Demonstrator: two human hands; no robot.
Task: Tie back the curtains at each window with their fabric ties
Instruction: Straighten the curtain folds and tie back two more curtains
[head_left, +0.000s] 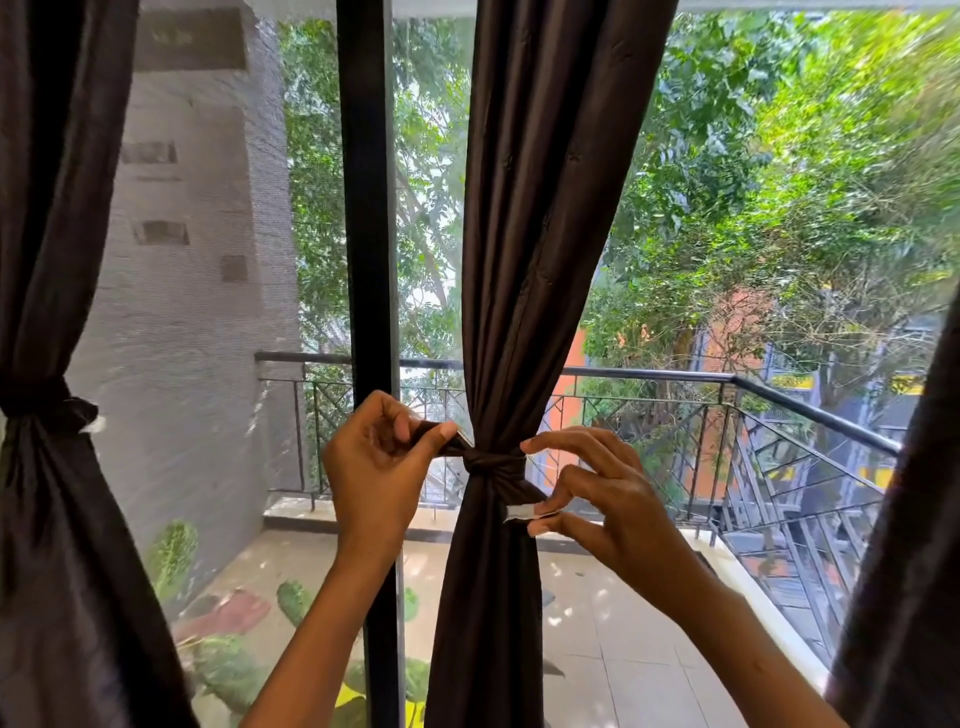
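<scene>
A dark brown curtain hangs in the middle of the window, gathered at waist height by a matching fabric tie knotted round it. My left hand pinches the tie's left end and holds it out to the left of the knot. My right hand pinches the tie's other end, which has a pale tip, just right of and below the knot. A second brown curtain at the far left is cinched by its own tie.
A black window frame post stands just left of the middle curtain, behind my left hand. Another dark curtain edge hangs at the far right. Beyond the glass lie a tiled balcony, a black metal railing, a grey wall and trees.
</scene>
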